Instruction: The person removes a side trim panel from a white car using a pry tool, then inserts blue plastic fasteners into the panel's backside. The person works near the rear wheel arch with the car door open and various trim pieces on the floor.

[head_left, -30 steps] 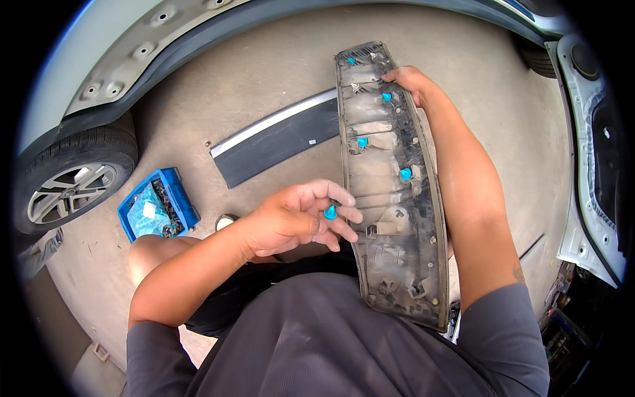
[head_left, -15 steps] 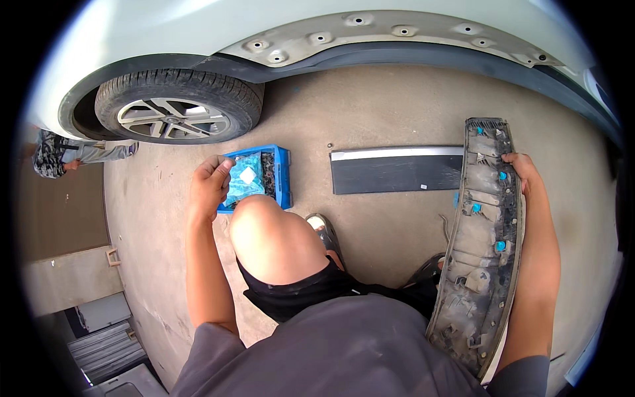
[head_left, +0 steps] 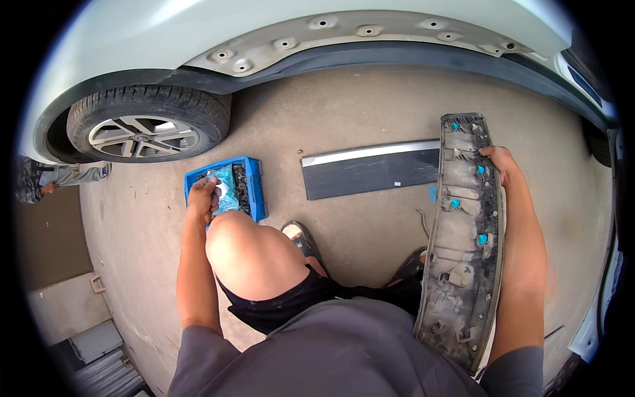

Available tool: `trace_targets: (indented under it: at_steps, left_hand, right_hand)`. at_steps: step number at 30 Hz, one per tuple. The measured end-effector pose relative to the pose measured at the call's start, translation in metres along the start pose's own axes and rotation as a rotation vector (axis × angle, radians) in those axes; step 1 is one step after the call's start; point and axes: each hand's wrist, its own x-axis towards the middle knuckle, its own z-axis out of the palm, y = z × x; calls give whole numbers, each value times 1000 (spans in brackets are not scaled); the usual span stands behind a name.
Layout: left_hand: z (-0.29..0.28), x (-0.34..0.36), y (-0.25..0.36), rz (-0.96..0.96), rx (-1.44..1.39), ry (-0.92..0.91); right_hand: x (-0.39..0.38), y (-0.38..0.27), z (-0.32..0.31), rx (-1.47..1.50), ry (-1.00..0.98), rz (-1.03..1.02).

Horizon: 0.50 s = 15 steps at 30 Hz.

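My right hand [head_left: 501, 165] grips the right edge of a long, curved car trim panel [head_left: 460, 225] near its far end. The panel's dusty, ribbed back faces up, with several bright blue clips [head_left: 481, 239] fixed on it, and its near end rests by my body. My left hand [head_left: 204, 198] is closed, fingers curled together, over a blue plastic bag [head_left: 226, 192] in a blue crate [head_left: 255, 192]. What those fingers hold, if anything, is hidden. Small dark parts [head_left: 241, 185] lie in the crate beside the bag.
A flat black panel [head_left: 370, 173] with a silver strip lies on the concrete floor, partly behind the trim panel. Beyond stands a light-coloured car with a wheel [head_left: 144, 137] and a bare sill with holes [head_left: 369, 31]. Another person [head_left: 53, 182] is at the far left.
My left hand has come down over the bag and crate. The view has shifted, so the car, crate and panels sit further left in it; my right hand keeps its grip.
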Motion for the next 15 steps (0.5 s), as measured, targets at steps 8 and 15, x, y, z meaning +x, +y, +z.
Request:
trace_targets:
  at_steps: [8,15]
  left_hand:
    - [128,-146,143,346,67,-647]
    - [266,-245,103,262,238,-1060]
  right_hand:
    - [1,-9,6,-5,54,37]
    - [22,-7,6,-72,1,21]
